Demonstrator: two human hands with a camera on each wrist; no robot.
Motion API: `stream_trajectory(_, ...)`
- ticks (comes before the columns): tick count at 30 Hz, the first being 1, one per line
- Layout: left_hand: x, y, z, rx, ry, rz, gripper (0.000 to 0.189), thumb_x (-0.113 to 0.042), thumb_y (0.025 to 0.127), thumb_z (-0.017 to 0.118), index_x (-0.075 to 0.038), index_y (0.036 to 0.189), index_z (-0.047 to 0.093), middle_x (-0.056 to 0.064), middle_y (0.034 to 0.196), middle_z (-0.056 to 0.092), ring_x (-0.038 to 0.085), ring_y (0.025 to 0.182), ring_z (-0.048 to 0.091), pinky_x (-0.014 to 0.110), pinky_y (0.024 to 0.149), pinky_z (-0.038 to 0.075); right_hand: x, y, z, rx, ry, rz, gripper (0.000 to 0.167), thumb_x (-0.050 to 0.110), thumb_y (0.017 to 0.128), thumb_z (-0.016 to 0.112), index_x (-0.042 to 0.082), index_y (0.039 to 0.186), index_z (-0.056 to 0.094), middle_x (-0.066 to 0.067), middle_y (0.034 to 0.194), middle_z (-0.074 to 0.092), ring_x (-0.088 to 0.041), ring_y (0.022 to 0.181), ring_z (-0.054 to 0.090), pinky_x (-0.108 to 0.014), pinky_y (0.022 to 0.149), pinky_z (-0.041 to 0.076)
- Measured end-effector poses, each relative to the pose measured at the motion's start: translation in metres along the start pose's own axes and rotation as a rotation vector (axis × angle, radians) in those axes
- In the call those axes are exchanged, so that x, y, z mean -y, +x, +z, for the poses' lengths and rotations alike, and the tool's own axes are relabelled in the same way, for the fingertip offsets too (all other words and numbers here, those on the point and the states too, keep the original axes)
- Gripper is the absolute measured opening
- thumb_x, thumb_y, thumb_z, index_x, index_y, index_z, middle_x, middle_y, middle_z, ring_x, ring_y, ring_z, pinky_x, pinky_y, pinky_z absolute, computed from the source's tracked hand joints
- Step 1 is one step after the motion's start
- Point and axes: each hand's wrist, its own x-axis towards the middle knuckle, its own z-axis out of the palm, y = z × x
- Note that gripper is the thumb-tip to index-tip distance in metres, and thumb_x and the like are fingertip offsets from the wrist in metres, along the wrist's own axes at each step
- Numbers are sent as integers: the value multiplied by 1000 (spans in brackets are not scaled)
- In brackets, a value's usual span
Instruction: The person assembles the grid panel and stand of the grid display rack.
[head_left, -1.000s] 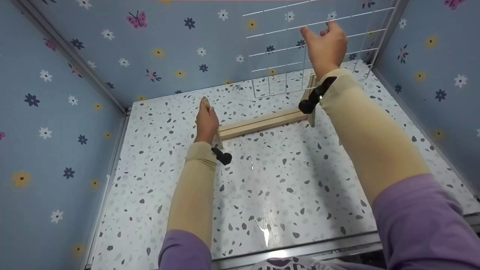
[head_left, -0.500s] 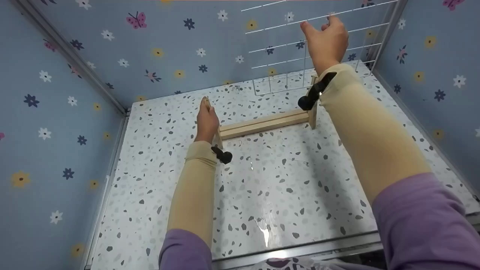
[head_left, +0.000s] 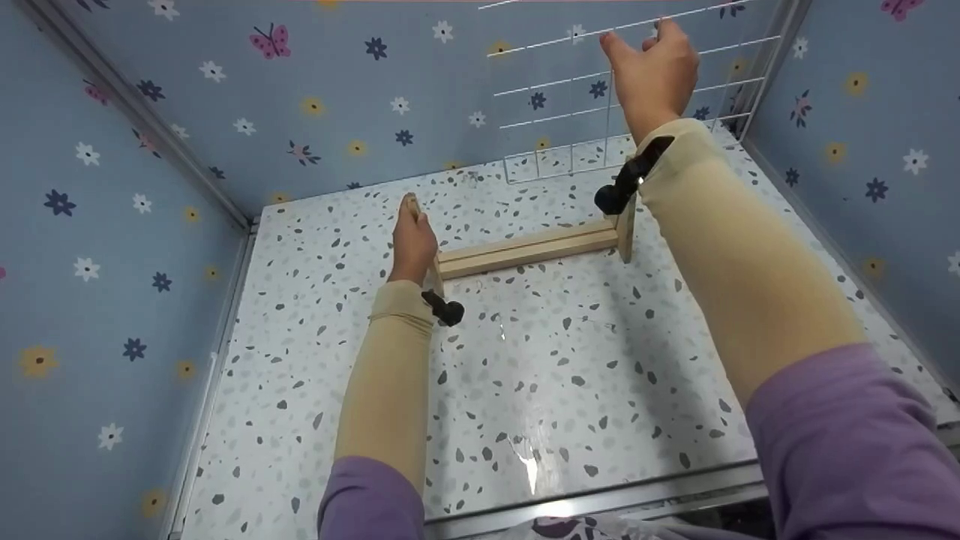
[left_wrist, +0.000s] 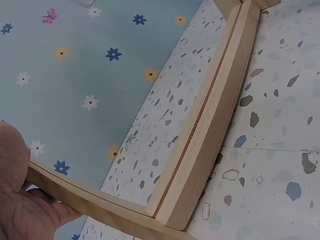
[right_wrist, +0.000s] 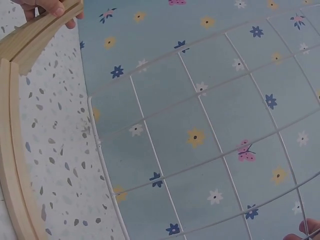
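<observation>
A pale wooden frame (head_left: 525, 251), a grooved crossbar joining two upright end pieces, stands on the speckled surface. My left hand (head_left: 414, 244) grips its left end piece (left_wrist: 105, 200), with the thumb on one side and fingers on the other. Up and to the right, my right hand (head_left: 656, 82) pinches a wire of a white wire grid panel (head_left: 551, 43). The panel is held tilted behind the frame, above the surface, its top cut off by the head view. In the right wrist view only fingertips (right_wrist: 305, 232) of that hand show. My right wrist partly hides the frame's right end piece (head_left: 625, 232).
The speckled white tabletop (head_left: 555, 390) has a metal edge (head_left: 600, 504) at the front. Blue flowered walls (head_left: 337, 90) enclose the back, left and right. Black camera mounts sit on both wrists.
My right hand has moved slightly upward, raising the wire grid panel a little. The left hand and the wooden frame stay nearly in place.
</observation>
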Motion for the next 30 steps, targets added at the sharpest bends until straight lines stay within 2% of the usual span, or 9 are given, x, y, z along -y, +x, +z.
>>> stream_trajectory(6, 1, 1, -2, 9, 23, -6, 57, -27, 113, 26, -22, 165, 2, 12, 169, 12, 29, 153, 20, 44, 120, 29, 2, -1, 0, -3, 10, -8, 78, 50, 91, 73, 21, 156, 41, -2, 154, 47, -12, 139, 44, -21, 110, 38)
stream_trajectory(15, 4, 4, -6, 3, 77, -60, 57, -27, 113, 26, -24, 165, 2, 13, 168, 14, 31, 152, 23, 48, 119, 29, 4, 1, 4, 0, 3, -3, 79, 51, 90, 73, 21, 155, 41, -1, 153, 48, -10, 138, 45, -21, 111, 38)
stream_trajectory(25, 2, 4, -2, -3, 57, -31, 58, -28, 113, 26, -23, 165, 0, 12, 169, 12, 30, 152, 22, 45, 120, 29, 6, 0, 2, -10, 1, 9, 79, 51, 89, 74, 20, 155, 42, -2, 148, 51, -13, 133, 48, -20, 107, 41)
stream_trajectory(30, -1, 4, 0, 4, 57, -65, 59, -30, 113, 26, -21, 165, 0, 12, 168, 15, 30, 152, 23, 46, 120, 28, 8, -3, 7, -1, -15, 0, 79, 51, 90, 73, 20, 156, 41, -2, 148, 51, -13, 134, 47, -20, 108, 40)
